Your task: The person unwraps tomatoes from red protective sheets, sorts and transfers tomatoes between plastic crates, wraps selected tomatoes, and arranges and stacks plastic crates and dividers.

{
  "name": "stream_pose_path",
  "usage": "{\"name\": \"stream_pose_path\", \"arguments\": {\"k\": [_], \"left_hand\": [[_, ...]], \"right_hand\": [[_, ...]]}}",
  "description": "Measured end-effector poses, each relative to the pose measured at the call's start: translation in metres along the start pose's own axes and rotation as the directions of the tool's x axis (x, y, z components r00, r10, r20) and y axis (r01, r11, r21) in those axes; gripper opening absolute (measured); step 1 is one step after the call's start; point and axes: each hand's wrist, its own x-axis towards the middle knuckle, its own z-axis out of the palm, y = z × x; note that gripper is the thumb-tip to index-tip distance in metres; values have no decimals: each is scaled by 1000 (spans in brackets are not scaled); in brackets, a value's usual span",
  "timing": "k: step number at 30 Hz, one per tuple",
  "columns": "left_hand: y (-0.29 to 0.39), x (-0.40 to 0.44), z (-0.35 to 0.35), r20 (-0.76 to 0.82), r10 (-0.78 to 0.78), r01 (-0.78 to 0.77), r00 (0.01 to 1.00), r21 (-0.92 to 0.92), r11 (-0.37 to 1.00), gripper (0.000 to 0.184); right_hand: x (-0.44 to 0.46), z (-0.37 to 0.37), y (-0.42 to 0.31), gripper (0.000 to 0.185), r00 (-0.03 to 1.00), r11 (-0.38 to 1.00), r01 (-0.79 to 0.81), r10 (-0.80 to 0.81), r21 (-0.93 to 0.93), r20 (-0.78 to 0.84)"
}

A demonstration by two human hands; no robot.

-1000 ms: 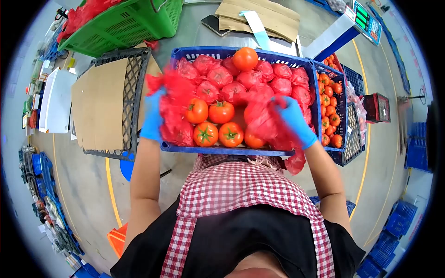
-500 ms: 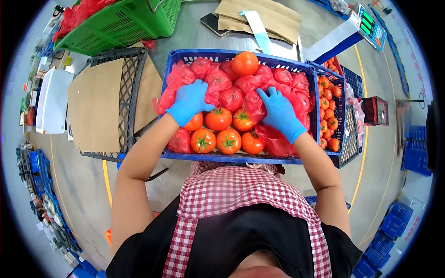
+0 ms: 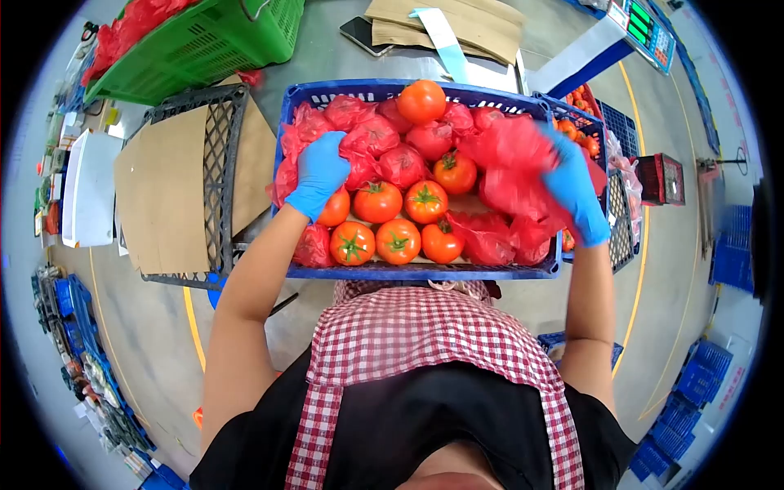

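A blue crate [image 3: 425,272] in front of me holds tomatoes, some bare and some in red plastic. My right hand [image 3: 578,189], in a blue glove and blurred by motion, grips a red plastic bag [image 3: 514,159] at the crate's right side and stretches it out. At the left, my gloved left hand [image 3: 322,173] is curled down on the red plastic wrapping [image 3: 309,122], its fingertips partly hidden. Between the hands lie bare tomatoes [image 3: 378,201] with green stems, one of them newly uncovered [image 3: 454,172]. Another bare tomato [image 3: 421,101] rests on top by the far rim.
Left of the crate stands a black crate with cardboard [image 3: 167,188] on it. A green basket [image 3: 204,49] of red plastic is at the far left. A phone [image 3: 364,36] and cardboard sheets [image 3: 482,28] lie behind. A scale [image 3: 645,37] and another tomato crate [image 3: 603,131] are at right.
My right hand has moved right and up, pulling red plastic off a bare tomato. My left hand has shifted slightly left and its fingers have curled in.
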Motion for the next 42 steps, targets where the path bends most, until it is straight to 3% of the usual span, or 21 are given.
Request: {"name": "stream_pose_path", "arguments": {"k": [1, 3, 5, 8, 11, 13, 15, 17, 18, 19, 20, 21, 22, 24, 28, 31, 35, 37, 38, 40, 42], "left_hand": [[0, 2, 2, -23, -25, 25, 999, -2, 1000, 34], [11, 8, -14, 4, -81, 81, 997, -156, 984, 31], [-7, 20, -17, 20, -160, 152, 987, -435, 887, 31], [-6, 26, -37, 117, -105, 149, 988, -484, 862, 33], [3, 27, -62, 124, -128, 175, 984, -523, 834, 33], [-2, 28, -77, 114, -253, 264, 961, -660, 703, 34], [4, 28, -93, 134, -288, 272, 948, -811, 519, 30], [15, 30, -109, 139, -302, 226, 943, -935, 274, 28], [43, 28, -125, 187, -312, 274, 931, -925, 263, 29], [53, 27, -116, 152, -202, 215, 967, -916, 338, 29], [62, 26, -105, 119, -88, 145, 989, -903, 405, 28], [72, 26, -97, 88, 27, 65, 996, -884, 463, 27], [85, 26, -91, 134, 34, 120, 990, -954, 274, 26], [105, 30, -84, 208, 79, 216, 975, -969, -119, 24], [69, 30, -51, 113, 127, 133, 985, -978, -163, 32], [80, 23, -51, 28, 31, 33, 999, -984, -178, 36], [81, 11, -84, 74, -69, 60, 995, -981, -185, 35], [79, 22, -93, 176, -51, 153, 983, -943, -295, 35], [61, 32, -90, 342, -91, 230, 935, -783, -578, 34], [39, 69, -109, 201, -243, 134, 949, -954, -267, 33], [48, 88, -164, 153, -282, 98, 947, -975, -198, 33]], "right_hand": [[-16, -7, 0, 49, 978, 891, 148, -69, -429, 195], [-44, 6, -17, 57, 850, 921, 106, 111, -374, 515], [-64, 45, -8, 57, 812, 807, 133, 244, -575, 530], [-63, 74, 53, 57, 923, 836, 270, -84, -478, 375], [-55, 64, 61, 47, 996, 999, 30, -33, -33, -83], [-34, 41, 51, 37, 939, 690, -163, 328, 705, -104], [-16, 23, 7, 30, 958, 576, -106, 278, 810, -72], [-4, 33, -23, 29, 982, 813, -68, 156, 578, -103], [1, 45, -41, 36, 996, 819, 16, 34, 574, -77], [11, 59, -32, 44, 1000, 964, 28, -29, 264, 0], [18, 83, -31, 48, 955, 952, 296, -293, 79, -51], [29, 91, -70, 44, 932, 935, 314, -336, 162, 133], [38, 113, -73, 37, 877, 854, 465, -480, 233, 10], [51, 141, -101, 30, 867, 802, 497, -476, 332, -148], [70, 156, -130, 35, 733, 728, 674, -642, 120, -222], [82, 171, -133, 42, 773, 784, 620, -606, 23, -187], [102, 172, -138, 42, 683, 642, 552, -714, -532, -153], [116, 179, -125, 37, 769, 726, 507, -624, -465, -137], [127, 188, -111, 36, 799, 785, 484, -576, -386, -170], [126, 175, -116, 36, 867, 885, 461, -465, -65, -180], [107, 144, -127, 37, 863, 903, 429, -406, 12, -300]]}}
